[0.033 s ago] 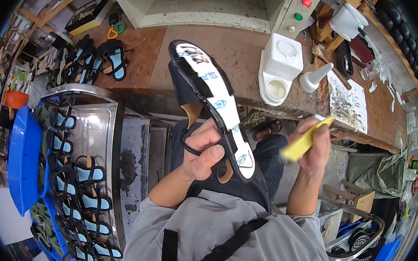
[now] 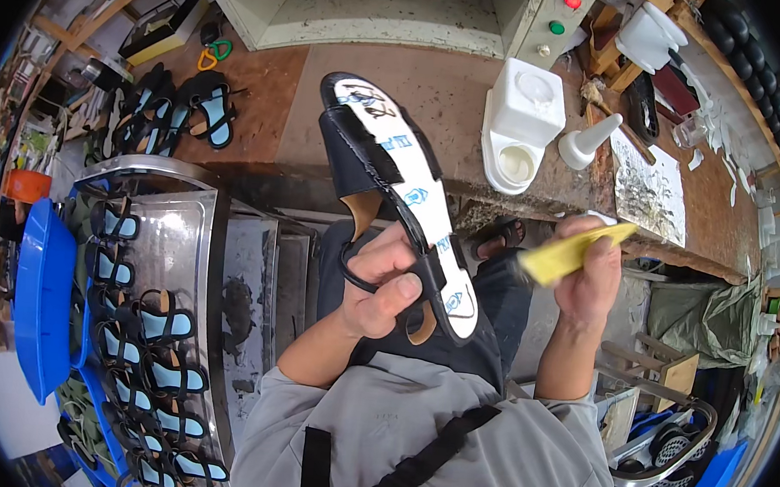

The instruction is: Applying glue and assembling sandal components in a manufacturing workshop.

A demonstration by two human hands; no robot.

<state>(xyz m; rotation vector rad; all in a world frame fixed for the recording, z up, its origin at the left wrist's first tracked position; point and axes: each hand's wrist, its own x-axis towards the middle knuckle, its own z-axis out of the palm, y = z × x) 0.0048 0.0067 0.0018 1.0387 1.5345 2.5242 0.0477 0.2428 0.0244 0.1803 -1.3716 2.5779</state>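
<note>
Above the lap, left hand holds sandal, right hand brush.

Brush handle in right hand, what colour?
Yellow: the brush in the right hand, head view.

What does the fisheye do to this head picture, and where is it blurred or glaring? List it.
Head view: black corners ring a round image; the workbench edge bows near the rim. Light is even, with soft shadows. The sandal in the left hand is sharp, as is the yellow brush handle in the right hand. Mild glare lies on the steel tray; the shoes near the lower rim are squeezed.
</note>
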